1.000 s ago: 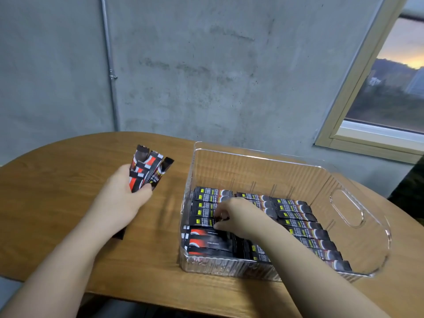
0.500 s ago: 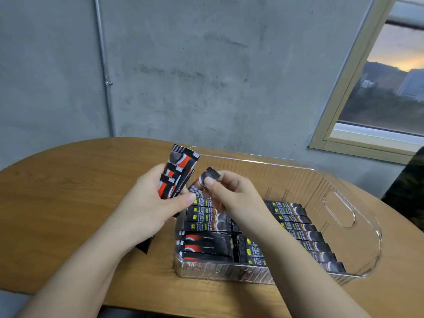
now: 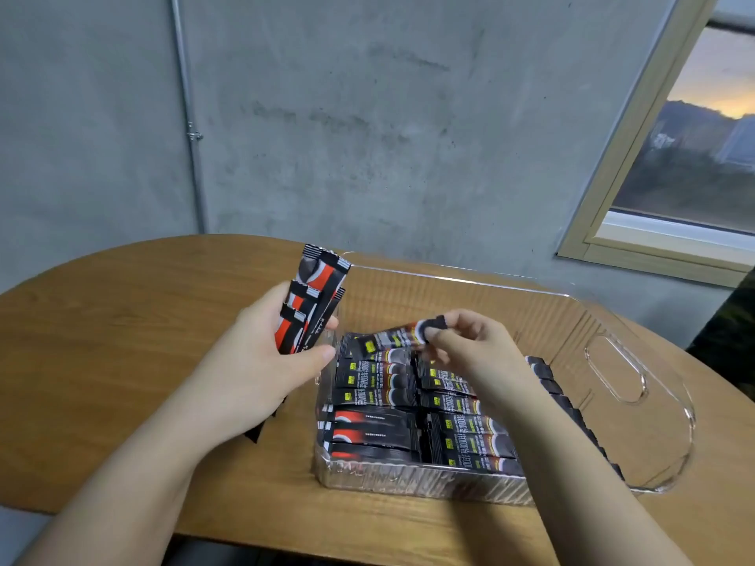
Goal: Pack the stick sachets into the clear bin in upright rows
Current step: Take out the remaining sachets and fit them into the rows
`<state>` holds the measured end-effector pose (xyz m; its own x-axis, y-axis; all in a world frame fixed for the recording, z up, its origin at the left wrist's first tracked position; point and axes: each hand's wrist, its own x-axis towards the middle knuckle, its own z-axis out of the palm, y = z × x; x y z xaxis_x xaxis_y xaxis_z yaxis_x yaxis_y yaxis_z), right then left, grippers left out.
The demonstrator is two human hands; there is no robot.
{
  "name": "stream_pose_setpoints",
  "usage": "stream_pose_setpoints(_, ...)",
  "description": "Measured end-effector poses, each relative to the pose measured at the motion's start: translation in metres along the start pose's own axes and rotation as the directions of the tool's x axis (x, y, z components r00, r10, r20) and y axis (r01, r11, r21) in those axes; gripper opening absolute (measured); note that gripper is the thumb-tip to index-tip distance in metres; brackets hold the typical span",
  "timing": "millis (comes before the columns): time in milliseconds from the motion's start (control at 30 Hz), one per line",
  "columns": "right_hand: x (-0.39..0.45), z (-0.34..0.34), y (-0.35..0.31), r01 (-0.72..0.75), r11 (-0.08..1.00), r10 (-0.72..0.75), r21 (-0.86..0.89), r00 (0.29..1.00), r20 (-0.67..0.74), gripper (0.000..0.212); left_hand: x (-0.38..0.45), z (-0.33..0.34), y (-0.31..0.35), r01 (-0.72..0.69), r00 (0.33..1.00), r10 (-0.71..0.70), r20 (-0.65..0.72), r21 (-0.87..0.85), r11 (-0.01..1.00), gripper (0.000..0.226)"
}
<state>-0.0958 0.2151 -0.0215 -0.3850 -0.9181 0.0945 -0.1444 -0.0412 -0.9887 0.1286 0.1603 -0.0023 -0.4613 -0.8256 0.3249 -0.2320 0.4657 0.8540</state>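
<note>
Your right hand [image 3: 465,345] has one sachet [image 3: 394,339] pinched by its end seal, thumb and fingertips closed on the crimped strip, with the rest of the stick slanting down from your fingers toward the packed ones below. Your left hand [image 3: 261,353] is wrapped shut around a small bundle of sachets [image 3: 312,304], their tops fanning out above your fingers, just beside the near-left corner of the bin [image 3: 662,443].

These sticks look light and thin, probably a little floppy along the middle and slick on the printed film. The flat crimped end is likely the surest place to grip; pinching mid-length would probably let one bend or slide.

Under your right fingers the clear bin already holds many sachets [image 3: 376,433], lying in tidy side-by-side rows across its left and middle. Past your right knuckles, toward the handle cut-out, the floor is bare. The bin rests on the wooden table [image 3: 122,341].
</note>
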Motion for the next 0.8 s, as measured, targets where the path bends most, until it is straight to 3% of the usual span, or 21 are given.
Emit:
stream_pose_setpoints(133,0.000,-0.005,0.016,-0.206,0.915,0.193,-0.346,0.978,-0.072,0.020,-0.001,0.003,-0.003,0.017,1.000,-0.017,0.002,-0.077,0.997,0.021)
stream_pose_setpoints(300,-0.003,0.005,0.025,-0.212,0.841,0.226,-0.498,0.974,-0.034,0.034,0.001,0.005,-0.005,0.027,0.999,-0.030,-0.014,-0.147,0.989,0.015)
stream_pose_setpoints(433,-0.002,0.014,0.031,-0.205,0.750,0.245,-0.629,0.969,-0.023,0.021,0.000,0.004,-0.005,0.027,1.000,-0.028,0.001,-0.166,0.986,0.015)
stream_pose_setpoints(600,-0.010,0.024,0.034,-0.064,0.372,0.109,-0.926,0.994,-0.025,0.046,-0.001,0.005,-0.004,0.026,1.000,-0.025,0.007,-0.167,0.986,0.016)
stream_pose_setpoints(700,-0.010,0.024,0.030,0.098,0.410,0.024,-0.907,0.993,0.119,0.024,-0.001,0.005,-0.003,0.021,1.000,-0.021,0.003,-0.168,0.986,0.016)
stream_pose_setpoints(800,-0.008,0.029,0.029,0.306,0.478,0.042,-0.824,0.928,0.369,0.022,-0.001,0.004,-0.002,0.015,1.000,-0.015,0.002,-0.170,0.985,0.016)
